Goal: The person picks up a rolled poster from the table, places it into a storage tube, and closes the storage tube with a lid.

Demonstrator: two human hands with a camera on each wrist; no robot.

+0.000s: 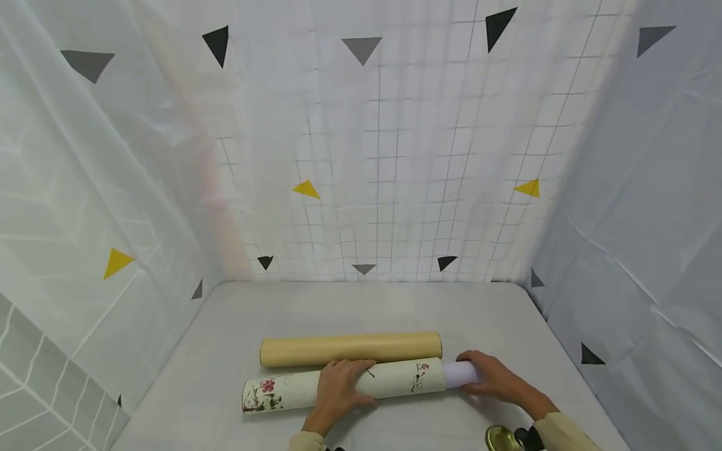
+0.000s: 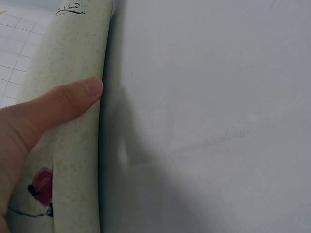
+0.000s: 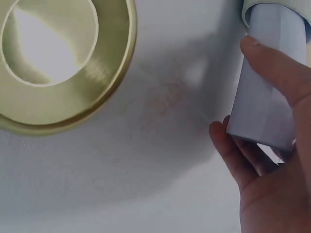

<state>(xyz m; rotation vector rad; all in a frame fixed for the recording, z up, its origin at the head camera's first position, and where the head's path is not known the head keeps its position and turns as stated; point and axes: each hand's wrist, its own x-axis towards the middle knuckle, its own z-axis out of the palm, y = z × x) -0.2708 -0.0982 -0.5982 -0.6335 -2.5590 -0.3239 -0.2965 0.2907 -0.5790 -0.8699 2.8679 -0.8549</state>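
Note:
A pale cream tube (image 1: 403, 380) printed with red flowers lies across the table in the head view. My left hand (image 1: 340, 393) grips it near its middle, fingers over the top and thumb (image 2: 68, 104) along the near side. From the tube's right end sticks out a pale lavender-white paper roll (image 1: 458, 375), the rest of it hidden inside. My right hand (image 1: 499, 378) holds the roll's outer end, with the thumb on one side and fingers on the other. In the right wrist view the paper roll (image 3: 269, 92) enters the tube's open rim (image 3: 250, 10).
Just behind the floral tube lies a plain tan tube (image 1: 350, 349), roughly parallel to it. A round gold-coloured lid (image 3: 109, 73) rests on the white table (image 1: 361, 307) near my right wrist. White sheeting (image 1: 429, 156) with coloured triangles hangs around the table.

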